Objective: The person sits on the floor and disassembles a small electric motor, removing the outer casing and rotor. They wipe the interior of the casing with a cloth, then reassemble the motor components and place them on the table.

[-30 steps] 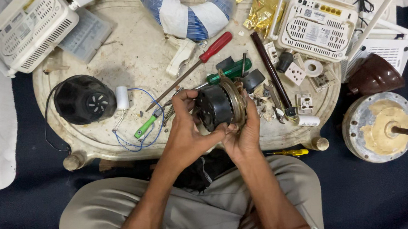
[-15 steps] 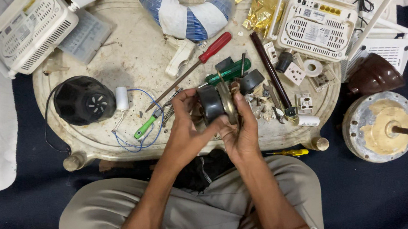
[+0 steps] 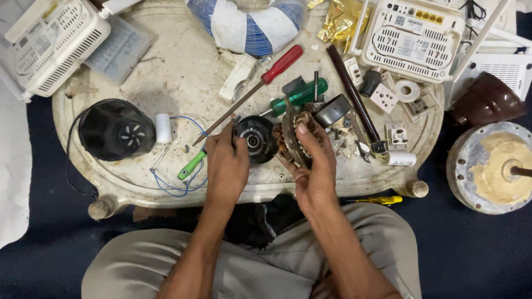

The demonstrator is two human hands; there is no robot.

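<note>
Whereas a second ago both hands were clasping the motor as one lump, the left hand (image 3: 227, 165) is now gripping its black end cap (image 3: 255, 139) and the right hand (image 3: 315, 171) is gripping the copper-wound core (image 3: 295, 139), parting them over the surface (image 3: 178, 82)

A worn oval cream table (image 3: 178, 76) carries a red screwdriver (image 3: 254, 87) near its middle, with a black round cover (image 3: 116, 129) to its left, a striped ring (image 3: 244, 16) above and a white router (image 3: 411, 36) to its right.
</note>
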